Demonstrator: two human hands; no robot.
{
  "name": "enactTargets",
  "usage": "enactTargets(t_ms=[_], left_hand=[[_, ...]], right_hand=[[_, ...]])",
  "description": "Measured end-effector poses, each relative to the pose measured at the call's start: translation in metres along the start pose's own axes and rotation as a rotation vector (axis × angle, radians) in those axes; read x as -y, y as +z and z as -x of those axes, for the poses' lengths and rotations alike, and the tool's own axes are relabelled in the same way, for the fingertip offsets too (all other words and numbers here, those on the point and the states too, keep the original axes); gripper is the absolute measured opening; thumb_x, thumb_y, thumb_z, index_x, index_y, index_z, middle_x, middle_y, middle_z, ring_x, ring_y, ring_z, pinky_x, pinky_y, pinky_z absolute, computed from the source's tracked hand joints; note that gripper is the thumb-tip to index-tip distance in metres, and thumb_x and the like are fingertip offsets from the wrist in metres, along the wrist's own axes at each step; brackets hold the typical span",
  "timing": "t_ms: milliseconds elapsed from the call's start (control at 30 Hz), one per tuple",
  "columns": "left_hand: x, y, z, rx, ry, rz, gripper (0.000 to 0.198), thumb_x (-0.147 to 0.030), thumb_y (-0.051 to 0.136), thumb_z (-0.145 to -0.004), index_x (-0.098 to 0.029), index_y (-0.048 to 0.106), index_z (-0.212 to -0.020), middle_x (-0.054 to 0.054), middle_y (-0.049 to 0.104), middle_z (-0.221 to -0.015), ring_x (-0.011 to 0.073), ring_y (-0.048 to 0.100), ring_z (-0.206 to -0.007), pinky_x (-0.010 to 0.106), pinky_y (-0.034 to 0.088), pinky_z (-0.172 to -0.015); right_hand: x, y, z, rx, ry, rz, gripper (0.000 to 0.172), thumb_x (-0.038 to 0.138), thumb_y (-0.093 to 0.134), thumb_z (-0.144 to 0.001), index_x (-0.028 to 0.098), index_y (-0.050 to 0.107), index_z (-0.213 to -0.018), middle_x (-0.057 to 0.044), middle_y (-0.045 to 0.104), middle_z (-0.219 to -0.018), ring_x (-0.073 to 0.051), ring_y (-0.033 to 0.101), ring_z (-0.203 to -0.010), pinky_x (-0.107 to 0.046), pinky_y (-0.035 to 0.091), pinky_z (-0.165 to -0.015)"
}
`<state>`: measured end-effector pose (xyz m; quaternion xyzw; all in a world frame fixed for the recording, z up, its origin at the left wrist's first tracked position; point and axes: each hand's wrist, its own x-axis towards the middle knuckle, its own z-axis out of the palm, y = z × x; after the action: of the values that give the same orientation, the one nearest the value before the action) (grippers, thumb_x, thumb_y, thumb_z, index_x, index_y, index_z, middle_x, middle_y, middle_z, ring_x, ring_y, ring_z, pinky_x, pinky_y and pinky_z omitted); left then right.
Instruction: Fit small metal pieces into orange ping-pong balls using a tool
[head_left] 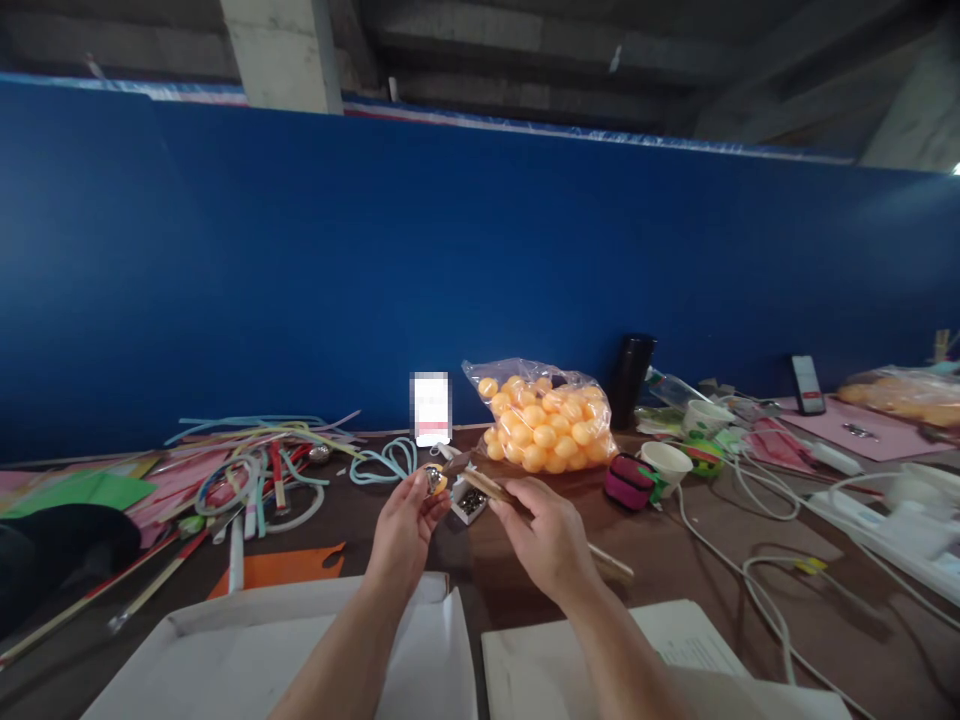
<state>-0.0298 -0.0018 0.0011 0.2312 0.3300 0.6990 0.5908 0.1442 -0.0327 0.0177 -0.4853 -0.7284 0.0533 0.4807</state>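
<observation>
My left hand [406,528] is raised over the brown table [525,560], fingers pinched on a small orange ball [436,481] that looks cut or partly covered with something shiny. My right hand [545,532] is closed round a wooden-handled tool [491,487]; its metal tip reaches toward the ball. Just below the ball sits a small open box [469,503] of dark little pieces. A clear plastic bag of orange balls [542,417] lies behind my hands against the blue wall.
Coloured strips, tubes and paper [255,465] lie at the left. Two white boxes [300,650] sit near me. At the right are a pink pouch [628,481], paper cups [667,464], a black bottle [631,381], white cables [757,560], a power strip [900,535] and a phone [808,384].
</observation>
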Motion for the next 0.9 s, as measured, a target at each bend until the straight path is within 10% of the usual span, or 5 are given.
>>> enactTargets(t_ms=[900], left_hand=[[-0.0036, 0.0036, 0.0039, 0.0, -0.009, 0.007, 0.015, -0.023, 0.064, -0.081, -0.009, 0.062, -0.077, 0.005, 0.064, -0.069, 0.009, 0.061, -0.057, 0.021, 0.056, -0.059]], right_hand=[[0.0008, 0.003, 0.0005, 0.013, -0.023, -0.012, 0.015, 0.023, 0.057, -0.085, 0.023, 0.066, -0.097, -0.004, 0.068, -0.091, -0.019, 0.063, -0.086, -0.027, 0.05, -0.075]])
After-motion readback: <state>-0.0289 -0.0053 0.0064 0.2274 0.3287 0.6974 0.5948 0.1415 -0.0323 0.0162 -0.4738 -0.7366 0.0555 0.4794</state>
